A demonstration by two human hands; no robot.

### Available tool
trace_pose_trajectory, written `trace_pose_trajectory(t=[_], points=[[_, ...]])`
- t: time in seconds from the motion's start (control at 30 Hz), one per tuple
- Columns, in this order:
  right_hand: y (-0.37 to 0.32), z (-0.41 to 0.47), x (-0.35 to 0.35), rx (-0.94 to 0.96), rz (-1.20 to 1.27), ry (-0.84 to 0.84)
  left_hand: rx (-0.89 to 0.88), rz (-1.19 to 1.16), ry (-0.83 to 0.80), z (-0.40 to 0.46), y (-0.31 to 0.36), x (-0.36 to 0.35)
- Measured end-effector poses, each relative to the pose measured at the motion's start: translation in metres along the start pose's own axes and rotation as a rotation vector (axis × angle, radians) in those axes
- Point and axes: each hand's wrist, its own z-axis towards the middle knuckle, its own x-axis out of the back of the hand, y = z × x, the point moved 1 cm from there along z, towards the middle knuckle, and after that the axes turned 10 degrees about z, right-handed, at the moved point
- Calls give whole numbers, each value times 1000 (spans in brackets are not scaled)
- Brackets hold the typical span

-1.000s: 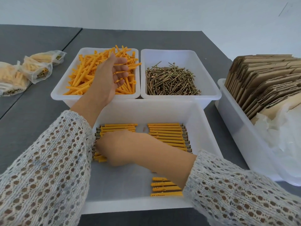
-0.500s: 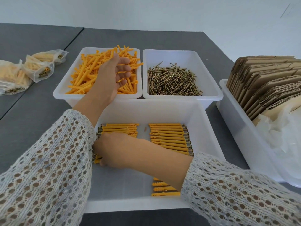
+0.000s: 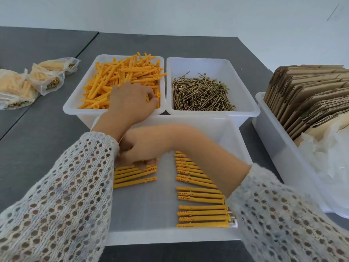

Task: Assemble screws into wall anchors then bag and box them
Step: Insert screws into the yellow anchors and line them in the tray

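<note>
Loose orange wall anchors (image 3: 122, 74) fill the far left white bin (image 3: 75, 103). My left hand (image 3: 132, 99) is palm down in that bin's near right corner, its fingers curled into the anchors. Brass screws (image 3: 200, 93) fill the bin (image 3: 245, 86) beside it. In the near white tray (image 3: 170, 237), assembled anchors lie in a left row (image 3: 135, 176) and a longer right row (image 3: 200, 195). My right hand (image 3: 139, 148) crosses under my left forearm to the top of the left row. It is blurred and its fingertips are hard to make out.
Several filled clear bags (image 3: 47, 78) lie on the grey table at the far left. A long white bin (image 3: 273, 148) on the right holds flattened cardboard boxes (image 3: 309, 95) and crumpled clear plastic bags (image 3: 328, 157).
My left hand turned palm down and dropped into the loose anchors. My right hand shifted away from me along the left row, uncovering its nearer pieces.
</note>
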Motion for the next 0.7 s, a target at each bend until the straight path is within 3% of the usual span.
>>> trace_pose_trajectory(t=[0.1, 0.17, 0.27, 0.37, 0.47, 0.53, 0.7], points=[[14, -15, 23, 132, 339, 74, -38, -70, -214, 7, -2, -4], [26, -23, 39, 173, 534, 300, -108, -107, -260, 8, -2, -7], [41, -23, 49, 145, 693, 699, -176, -282, -175, 0, -4, -7], [63, -22, 57, 35, 419, 1034, -144, -400, -110, -3, -6, -7], [85, -23, 58, -147, 137, 1202, -85, -450, 6, -4, -3, -6], [96, -21, 57, -270, 52, 1148, -53, -466, 98, -4, -4, -5], [111, -15, 55, -468, 25, 721, -21, -553, 284, -5, -4, 0]])
